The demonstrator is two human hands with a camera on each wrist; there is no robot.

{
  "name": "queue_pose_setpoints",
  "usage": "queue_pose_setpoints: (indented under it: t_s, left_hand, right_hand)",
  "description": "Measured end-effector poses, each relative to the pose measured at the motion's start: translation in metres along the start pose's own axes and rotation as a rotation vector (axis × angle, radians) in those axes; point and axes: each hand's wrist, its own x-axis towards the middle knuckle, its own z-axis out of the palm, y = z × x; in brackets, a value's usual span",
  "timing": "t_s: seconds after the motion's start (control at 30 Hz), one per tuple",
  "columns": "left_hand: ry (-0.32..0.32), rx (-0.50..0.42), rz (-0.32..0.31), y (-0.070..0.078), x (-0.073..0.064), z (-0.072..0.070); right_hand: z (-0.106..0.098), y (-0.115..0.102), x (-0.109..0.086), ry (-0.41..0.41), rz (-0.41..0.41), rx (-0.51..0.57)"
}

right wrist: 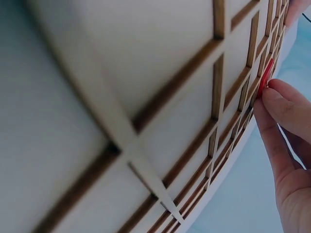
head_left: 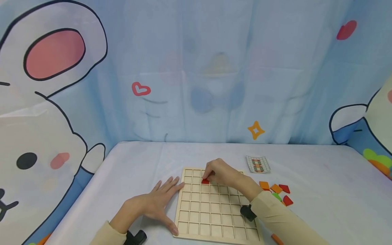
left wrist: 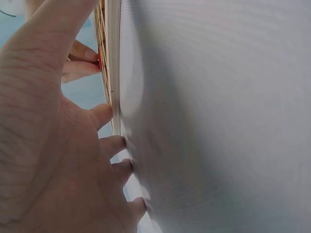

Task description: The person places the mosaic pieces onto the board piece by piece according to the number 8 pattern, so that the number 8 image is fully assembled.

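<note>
Red, a tile [head_left: 205, 181] is pinched by the right hand [head_left: 221, 173] at a cell near the far edge of a wooden grid board [head_left: 204, 217]; whether it is seated cannot be told. The board's left edge is touched by the left hand [head_left: 154, 204], its fingers spread. Loose coloured pieces [head_left: 264, 185] and a patterned card [head_left: 258, 165] are seen right of the board.

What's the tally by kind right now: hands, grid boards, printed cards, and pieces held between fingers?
Hands: 2, the left hand and the right hand
Grid boards: 1, the wooden grid board
Printed cards: 1, the small printed card
Held pieces: 1, the red piece pinched by the right hand
Total: 5
</note>
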Motion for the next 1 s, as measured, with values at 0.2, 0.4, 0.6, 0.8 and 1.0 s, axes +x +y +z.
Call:
queue_pose_setpoints:
  t_s: [0.2,0.4,0.6,0.8,1.0]
  left_hand:
    - [0.000,0.000,-0.001,0.002,-0.001,-0.002]
    - [0.000,0.017,-0.004,0.006,-0.002,-0.002]
    - [0.001,0.022,-0.005,0.005,0.000,-0.002]
    - [-0.007,0.014,-0.009,0.004,0.000,-0.002]
    - [-0.005,0.013,-0.005,0.006,-0.002,-0.003]
  right_hand:
    - [0.001,-0.003,-0.002,0.012,0.013,0.006]
    - [-0.003,-0.013,-0.014,-0.050,0.009,-0.036]
    - [-0.020,-0.030,-0.039,-0.072,-0.003,-0.103]
    - [-0.038,-0.044,-0.080,-0.087,0.055,-0.039]
    - [-0.054,-0.049,-0.128,-0.171,0.150,0.003]
